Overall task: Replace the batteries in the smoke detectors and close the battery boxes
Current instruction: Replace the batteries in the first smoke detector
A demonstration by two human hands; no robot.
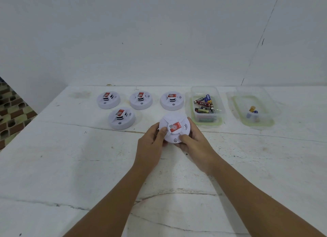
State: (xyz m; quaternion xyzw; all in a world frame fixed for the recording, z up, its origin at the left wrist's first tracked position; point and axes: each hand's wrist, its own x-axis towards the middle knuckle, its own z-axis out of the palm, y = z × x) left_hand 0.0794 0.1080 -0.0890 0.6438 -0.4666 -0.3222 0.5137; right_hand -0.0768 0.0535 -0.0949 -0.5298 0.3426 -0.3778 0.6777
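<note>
- Left hand and right hand both grip a smoke detector above the counter
- Risk: twisting unevenly could make it slip

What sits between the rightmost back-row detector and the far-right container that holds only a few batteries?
In the head view, the clear battery box, filled with assorted batteries, sits between the rightmost back-row detector and the nearly empty container.

body: 2 bare forearms | left hand, right hand ungloved | no sleeves visible
</note>
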